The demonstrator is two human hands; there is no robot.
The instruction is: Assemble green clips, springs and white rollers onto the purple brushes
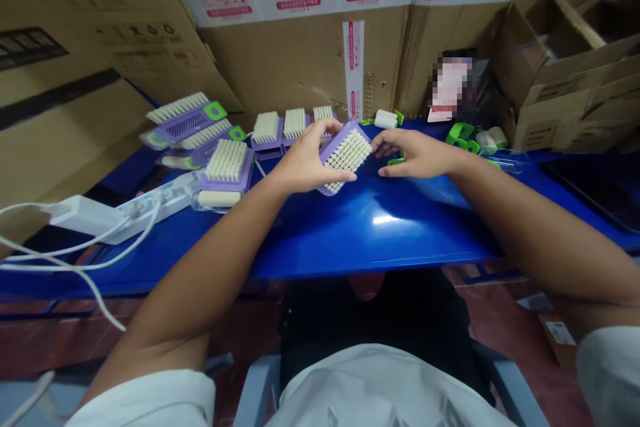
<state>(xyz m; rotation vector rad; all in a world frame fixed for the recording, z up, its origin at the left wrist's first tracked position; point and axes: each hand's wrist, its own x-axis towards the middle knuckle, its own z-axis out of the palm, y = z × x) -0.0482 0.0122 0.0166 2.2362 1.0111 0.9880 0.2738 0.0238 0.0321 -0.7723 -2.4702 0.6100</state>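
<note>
My left hand (303,160) grips a purple scrub brush (346,155) with cream bristles facing up, thumb under its near edge and fingers over its far end. My right hand (415,153) reaches in from the right, fingers curled, its fingertips touching the brush's right corner. Both hands hover just above the blue table (380,220). A small green part (395,161) lies partly hidden under my right hand.
Several purple brushes (227,170) stand in rows at the left and behind my hands (280,127). A white power strip (115,210) with cables lies at far left. Green parts and white rollers (475,139) sit at right. Cardboard boxes (565,60) line the back.
</note>
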